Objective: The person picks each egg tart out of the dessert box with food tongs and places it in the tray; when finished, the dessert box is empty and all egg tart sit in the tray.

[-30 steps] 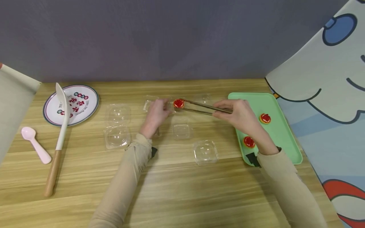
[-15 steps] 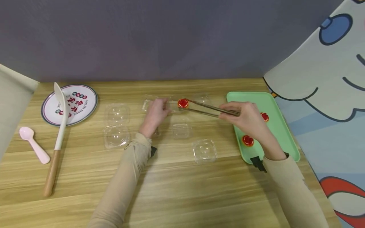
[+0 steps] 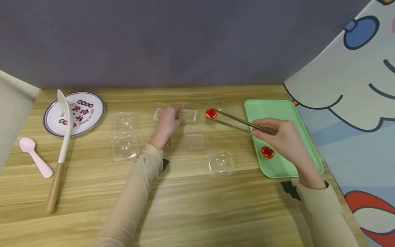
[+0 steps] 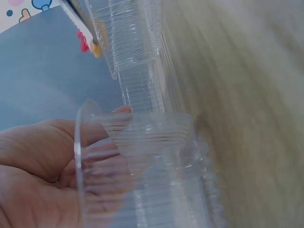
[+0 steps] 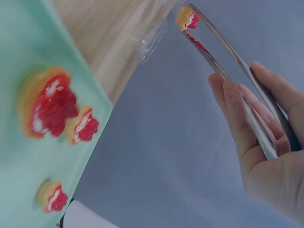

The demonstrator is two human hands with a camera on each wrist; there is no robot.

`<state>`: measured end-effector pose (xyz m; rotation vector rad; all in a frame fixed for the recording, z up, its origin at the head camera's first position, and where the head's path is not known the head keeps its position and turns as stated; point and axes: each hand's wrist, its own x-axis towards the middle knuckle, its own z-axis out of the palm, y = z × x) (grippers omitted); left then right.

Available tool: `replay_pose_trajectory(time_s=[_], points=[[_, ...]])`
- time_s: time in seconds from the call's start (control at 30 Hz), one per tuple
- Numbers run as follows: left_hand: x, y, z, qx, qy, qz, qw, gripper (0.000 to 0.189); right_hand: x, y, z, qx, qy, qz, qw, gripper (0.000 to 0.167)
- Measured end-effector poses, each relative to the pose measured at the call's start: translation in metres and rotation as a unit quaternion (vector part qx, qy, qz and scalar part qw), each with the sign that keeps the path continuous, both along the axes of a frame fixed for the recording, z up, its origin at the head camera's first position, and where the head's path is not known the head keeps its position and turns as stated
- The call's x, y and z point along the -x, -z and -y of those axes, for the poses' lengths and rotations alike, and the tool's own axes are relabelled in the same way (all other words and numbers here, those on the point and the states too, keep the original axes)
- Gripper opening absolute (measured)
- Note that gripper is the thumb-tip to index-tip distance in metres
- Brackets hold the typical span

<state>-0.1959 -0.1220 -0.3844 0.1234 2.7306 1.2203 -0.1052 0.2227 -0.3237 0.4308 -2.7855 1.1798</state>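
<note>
My right hand [image 3: 285,139] grips metal tongs [image 3: 243,122], whose tips pinch a small red-topped tart [image 3: 211,114]. In the right wrist view the tart [image 5: 187,19] hangs at the tong tips, its yellow crust facing sideways. My left hand [image 3: 168,125] holds a clear plastic box [image 3: 189,115] at the back of the table; the left wrist view shows its fingers behind the ribbed plastic [image 4: 156,133]. A green tray [image 3: 280,168] lies under and beside the right hand. One tart [image 3: 267,152] shows on it from above, while several tarts [image 5: 50,102] appear in the right wrist view.
More clear plastic boxes lie about: an opened one [image 3: 126,147] left of the left hand, a small one [image 3: 195,141] and a square one [image 3: 220,163]. At the left are a patterned plate [image 3: 89,118], a long-handled ladle [image 3: 63,151] across it and a pink spoon [image 3: 37,158].
My right hand, with the tongs and tart, has moved right over the tray, away from the box. The left hand stays where it was.
</note>
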Motion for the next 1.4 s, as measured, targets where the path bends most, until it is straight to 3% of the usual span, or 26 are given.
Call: replay_pose_trajectory(time_s=[0.2,0.53,0.83,1.17,1.4], points=[[0.000,0.000,0.000,0.006,0.001,-0.003,1.0000,0.055,-0.016,0.001,-0.015,0.033,0.012,0.007,0.9994,0.029],[0.001,0.001,0.000,0.017,0.005,-0.014,0.9997,0.048,-0.041,0.009,-0.037,-0.001,0.060,0.003,0.9982,0.030],[0.001,0.000,0.000,0.005,0.002,-0.005,1.0000,0.054,-0.067,0.010,-0.060,-0.011,0.107,0.007,0.9941,0.032],[0.000,0.002,0.002,0.001,0.002,-0.006,1.0000,0.052,-0.100,0.012,-0.089,-0.032,0.178,0.047,0.9824,0.036],[0.000,0.001,0.001,-0.001,0.000,0.000,1.0000,0.053,-0.122,0.019,-0.108,-0.038,0.242,0.096,0.9647,0.045]])
